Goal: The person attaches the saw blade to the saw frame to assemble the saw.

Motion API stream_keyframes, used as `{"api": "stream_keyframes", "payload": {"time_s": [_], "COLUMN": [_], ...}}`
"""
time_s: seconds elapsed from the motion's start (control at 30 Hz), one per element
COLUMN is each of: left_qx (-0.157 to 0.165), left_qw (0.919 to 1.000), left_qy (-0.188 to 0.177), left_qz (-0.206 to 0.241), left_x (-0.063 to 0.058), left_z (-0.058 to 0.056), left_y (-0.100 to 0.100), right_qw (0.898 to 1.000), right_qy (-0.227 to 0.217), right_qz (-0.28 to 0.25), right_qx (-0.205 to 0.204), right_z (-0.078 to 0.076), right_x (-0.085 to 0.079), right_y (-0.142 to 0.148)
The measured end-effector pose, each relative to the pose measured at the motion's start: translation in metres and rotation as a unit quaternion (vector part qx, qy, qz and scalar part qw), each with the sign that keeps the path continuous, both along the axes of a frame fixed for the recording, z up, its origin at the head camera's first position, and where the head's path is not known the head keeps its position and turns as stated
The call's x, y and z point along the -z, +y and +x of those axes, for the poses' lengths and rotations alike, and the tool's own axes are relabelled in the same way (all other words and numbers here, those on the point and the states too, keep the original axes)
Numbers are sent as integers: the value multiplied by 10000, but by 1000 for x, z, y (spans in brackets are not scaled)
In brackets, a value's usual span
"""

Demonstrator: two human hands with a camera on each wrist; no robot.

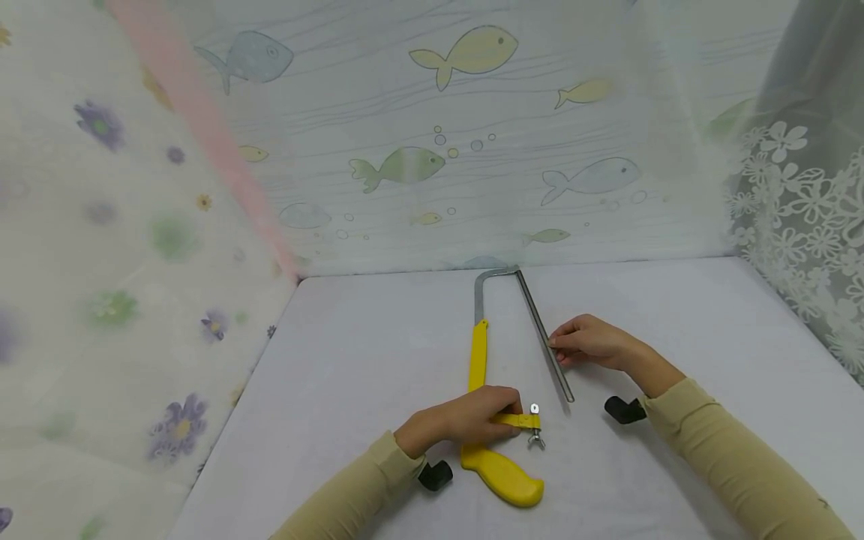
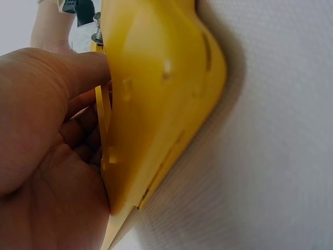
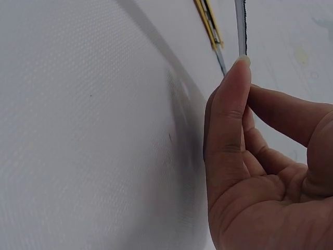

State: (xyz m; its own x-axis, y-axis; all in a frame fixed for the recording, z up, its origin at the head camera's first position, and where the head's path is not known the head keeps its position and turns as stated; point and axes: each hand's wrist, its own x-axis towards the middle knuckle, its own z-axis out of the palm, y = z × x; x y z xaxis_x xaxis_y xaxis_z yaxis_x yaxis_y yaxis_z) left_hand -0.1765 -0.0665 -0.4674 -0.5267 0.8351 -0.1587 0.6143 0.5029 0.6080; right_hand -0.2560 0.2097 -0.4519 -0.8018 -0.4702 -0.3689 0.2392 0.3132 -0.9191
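Observation:
A hacksaw with a yellow frame and handle (image 1: 502, 478) lies on the white table, its grey metal bow (image 1: 479, 296) pointing away. My left hand (image 1: 469, 415) grips the yellow frame just above the handle. Beside those fingers, a wing nut (image 1: 535, 442) hangs at the end of the short yellow arm. My right hand (image 1: 595, 343) pinches the saw blade (image 1: 533, 307) between thumb and fingers. The blade meets the bow at its far end, while its near end stands apart from the wing nut. In the right wrist view, teeth show along the blade edge (image 3: 245, 26).
The white tabletop (image 1: 364, 337) ends at a fish-patterned curtain (image 1: 398, 217) at the back. A flowered curtain (image 1: 135, 360) hangs on the left, and lace (image 1: 803, 217) on the right. Black wrist mounts (image 1: 624, 410) stick out from the sleeves.

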Motion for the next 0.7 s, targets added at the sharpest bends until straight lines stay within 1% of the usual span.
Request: {"api": "stream_keyframes", "payload": {"time_s": [0.23,0.37,0.47,0.7], "left_qx": [24,-4,-10,11], "left_qw": [10000,10000,10000,10000], "left_qy": [31,-12,-9,2], "left_qz": [-24,-4,-6,-1], "left_x": [-1,-2,-3,-1], "left_z": [0,1,1,1], "left_y": [0,0,0,-1], "right_qw": [9997,9997,9999,9999], "right_qy": [-193,-201,-126,-116], "right_qz": [-74,-88,-74,-53], "right_qx": [131,137,50,27], "right_z": [-1,0,0,3], "right_x": [2,2,2,1], "right_y": [-1,-2,-3,-7]}}
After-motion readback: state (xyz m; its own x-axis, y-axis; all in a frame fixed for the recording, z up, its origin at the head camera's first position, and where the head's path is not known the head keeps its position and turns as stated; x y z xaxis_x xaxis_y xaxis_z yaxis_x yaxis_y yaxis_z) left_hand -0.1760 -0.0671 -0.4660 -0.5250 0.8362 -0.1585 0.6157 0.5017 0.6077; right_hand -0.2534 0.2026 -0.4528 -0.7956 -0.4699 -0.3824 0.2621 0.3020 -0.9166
